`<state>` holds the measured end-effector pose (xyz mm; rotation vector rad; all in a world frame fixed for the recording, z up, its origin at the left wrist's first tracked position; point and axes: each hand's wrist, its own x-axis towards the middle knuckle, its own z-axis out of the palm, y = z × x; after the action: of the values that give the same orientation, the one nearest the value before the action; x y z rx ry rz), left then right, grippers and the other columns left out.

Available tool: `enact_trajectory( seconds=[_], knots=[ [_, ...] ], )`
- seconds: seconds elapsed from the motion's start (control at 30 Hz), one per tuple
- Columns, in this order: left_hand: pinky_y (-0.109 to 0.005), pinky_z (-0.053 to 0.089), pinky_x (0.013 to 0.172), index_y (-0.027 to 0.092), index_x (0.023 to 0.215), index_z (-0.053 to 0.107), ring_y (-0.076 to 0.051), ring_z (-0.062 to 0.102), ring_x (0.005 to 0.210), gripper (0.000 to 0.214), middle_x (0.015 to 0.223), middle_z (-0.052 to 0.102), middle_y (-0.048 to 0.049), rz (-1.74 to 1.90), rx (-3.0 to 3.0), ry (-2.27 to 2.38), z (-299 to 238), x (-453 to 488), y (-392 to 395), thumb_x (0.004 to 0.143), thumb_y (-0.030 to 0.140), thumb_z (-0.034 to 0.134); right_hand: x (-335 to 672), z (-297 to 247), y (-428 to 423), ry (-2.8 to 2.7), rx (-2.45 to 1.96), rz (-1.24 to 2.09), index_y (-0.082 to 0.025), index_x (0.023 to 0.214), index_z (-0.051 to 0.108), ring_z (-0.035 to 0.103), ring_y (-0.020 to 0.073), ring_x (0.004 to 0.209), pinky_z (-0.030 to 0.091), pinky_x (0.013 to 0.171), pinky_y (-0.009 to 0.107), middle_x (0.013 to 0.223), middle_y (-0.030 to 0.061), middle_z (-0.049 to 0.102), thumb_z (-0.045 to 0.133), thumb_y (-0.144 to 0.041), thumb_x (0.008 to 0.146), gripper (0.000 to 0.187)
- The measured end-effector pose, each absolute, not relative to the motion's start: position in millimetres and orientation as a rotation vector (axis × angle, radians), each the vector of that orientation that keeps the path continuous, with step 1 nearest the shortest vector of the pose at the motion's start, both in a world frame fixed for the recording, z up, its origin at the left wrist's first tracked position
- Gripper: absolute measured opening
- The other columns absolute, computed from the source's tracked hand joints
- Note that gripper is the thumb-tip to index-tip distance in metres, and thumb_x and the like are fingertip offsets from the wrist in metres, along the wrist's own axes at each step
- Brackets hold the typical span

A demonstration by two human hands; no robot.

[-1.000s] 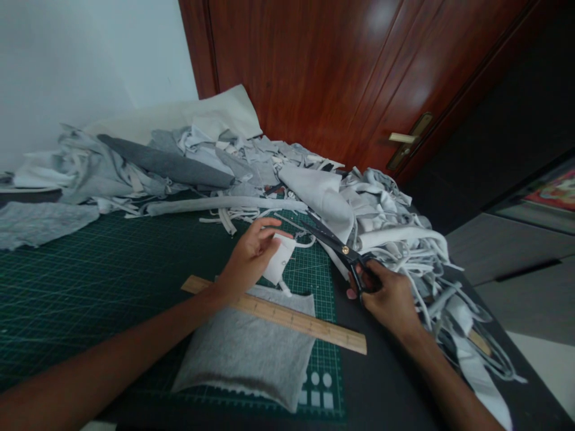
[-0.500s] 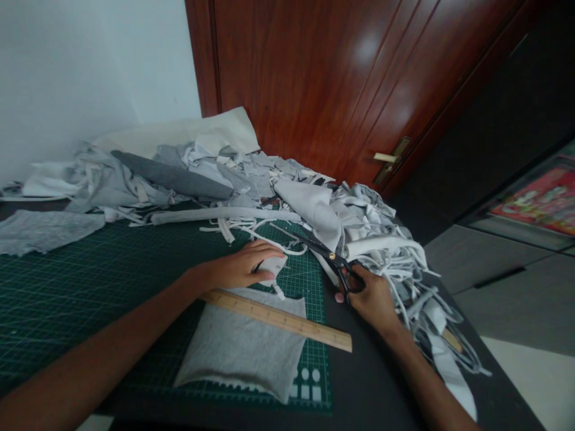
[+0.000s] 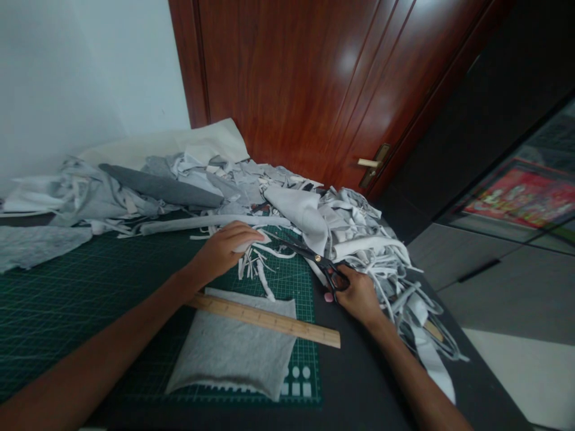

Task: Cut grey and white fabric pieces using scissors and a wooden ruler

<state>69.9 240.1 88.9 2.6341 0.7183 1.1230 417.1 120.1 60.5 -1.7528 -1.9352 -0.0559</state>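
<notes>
My left hand (image 3: pixel 227 248) is closed on a small piece of whitish fabric (image 3: pixel 245 245), mostly covered by the fingers and raised over thin cut strips (image 3: pixel 250 265). In my right hand (image 3: pixel 358 292) are black-handled scissors (image 3: pixel 318 259), their blades pointing left toward the fabric piece. The blade tips lie close to that piece; whether they touch it I cannot tell. Nearer to me, a wooden ruler (image 3: pixel 269 319) rests across a grey rectangle of cloth (image 3: pixel 233 356).
A green cutting mat (image 3: pixel 135 281) lies under the cloth on a dark table (image 3: pixel 350 371). Heaped fabric scraps (image 3: pixel 256 179) line the back and right side, with white cords (image 3: pixel 395 263) among them. Behind stands a brown wooden door (image 3: pixel 287 84); a dark cabinet (image 3: pixel 503 257) is at right.
My left hand has lifted and moved away from me with the fabric piece, uncovering cut strips on the mat. The scissors stay in my right hand. The whole view has shifted slightly.
</notes>
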Motion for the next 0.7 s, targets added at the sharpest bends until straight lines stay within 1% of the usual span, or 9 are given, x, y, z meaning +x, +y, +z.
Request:
enact_trajectory(
  seconds=[0.07,0.17,0.27,0.37,0.43,0.5,0.57,0.6,0.7],
  knots=[
    [-0.043,0.048,0.107,0.022,0.115,0.077,-0.025,0.065,0.116,0.036,0.117,0.078,-0.0076,1.168,2.654,0.761,91.4,65.6,240.0,0.093,0.015,0.049,418.1,59.4,120.9,-1.919,-1.752,-0.058,-0.022,0.078,0.064,0.061,0.0192,0.056,0.033,0.054,0.027,0.064,0.0029,0.068,0.065,-0.029,0.08,0.007],
    [-0.038,0.05,0.102,0.021,0.124,0.073,-0.025,0.069,0.112,0.036,0.123,0.077,-0.0083,1.08,2.616,0.951,87.6,65.0,238.5,0.098,0.025,0.048,418.7,58.2,121.5,-1.905,-1.756,-0.042,-0.022,0.077,0.064,0.061,0.0189,0.056,0.033,0.054,0.027,0.063,0.0027,0.067,0.064,-0.03,0.08,0.009],
    [-0.034,0.053,0.092,0.019,0.137,0.064,-0.024,0.073,0.102,0.044,0.124,0.076,-0.0096,1.123,2.405,1.163,82.0,71.7,235.5,0.104,0.038,0.041,418.2,57.2,121.4,-1.92,-1.748,-0.011,-0.022,0.077,0.064,0.061,0.0184,0.056,0.033,0.054,0.026,0.063,0.002,0.067,0.063,-0.028,0.08,0.006],
    [-0.034,0.052,0.093,0.014,0.144,0.053,-0.026,0.072,0.105,0.053,0.115,0.078,-0.0113,1.294,2.199,1.168,81.7,79.4,232.8,0.104,0.047,0.043,417.9,55.7,121.1,-1.919,-1.743,-0.001,-0.023,0.076,0.063,0.061,0.0183,0.056,0.032,0.054,0.027,0.063,0.0017,0.066,0.064,-0.028,0.079,0.006],
    [-0.033,0.052,0.091,0.013,0.134,0.058,-0.026,0.072,0.101,0.05,0.099,0.079,-0.0088,1.33,2.118,1.114,83.6,82.3,231.5,0.101,0.05,0.049,418.1,54.7,121.2,-1.912,-1.741,0.007,-0.023,0.076,0.063,0.061,0.0182,0.056,0.032,0.054,0.027,0.064,0.0013,0.066,0.067,-0.028,0.076,0.007],
    [-0.031,0.052,0.078,0.016,0.108,0.066,-0.024,0.07,0.083,0.04,0.08,0.074,-0.0037,1.315,2.029,1.102,84.9,83.4,230.7,0.096,0.053,0.057,418.5,54.1,121.3,-1.911,-1.732,0.025,-0.023,0.077,0.063,0.059,0.0176,0.055,0.032,0.054,0.026,0.064,0.0008,0.066,0.069,-0.029,0.075,0.008],
    [-0.028,0.046,0.063,0.019,0.081,0.064,-0.019,0.062,0.066,0.038,0.068,0.066,0.0,1.313,1.902,1.099,83.9,83.6,230.5,0.09,0.055,0.064,418.9,54.0,121.4,-1.913,-1.72,0.035,-0.022,0.075,0.062,0.058,0.0173,0.054,0.032,0.054,0.026,0.063,0.0007,0.065,0.067,-0.03,0.076,0.009],
    [-0.027,0.043,0.059,0.02,0.072,0.061,-0.017,0.058,0.061,0.041,0.063,0.062,0.0011,1.317,1.837,1.089,82.5,83.8,230.7,0.088,0.057,0.066,418.9,54.1,121.3,-1.914,-1.714,0.031,-0.022,0.075,0.062,0.058,0.0174,0.054,0.032,0.054,0.027,0.062,0.0009,0.065,0.067,-0.03,0.076,0.009],
    [-0.026,0.04,0.054,0.02,0.066,0.056,-0.015,0.053,0.055,0.051,0.056,0.057,0.0015,1.314,1.705,1.052,76.7,86.8,232.3,0.091,0.064,0.06,417.9,53.9,121.2,-1.918,-1.71,0.024,-0.022,0.076,0.063,0.057,0.0177,0.054,0.031,0.054,0.027,0.061,0.0006,0.063,0.066,-0.031,0.076,0.01]
  ],
)
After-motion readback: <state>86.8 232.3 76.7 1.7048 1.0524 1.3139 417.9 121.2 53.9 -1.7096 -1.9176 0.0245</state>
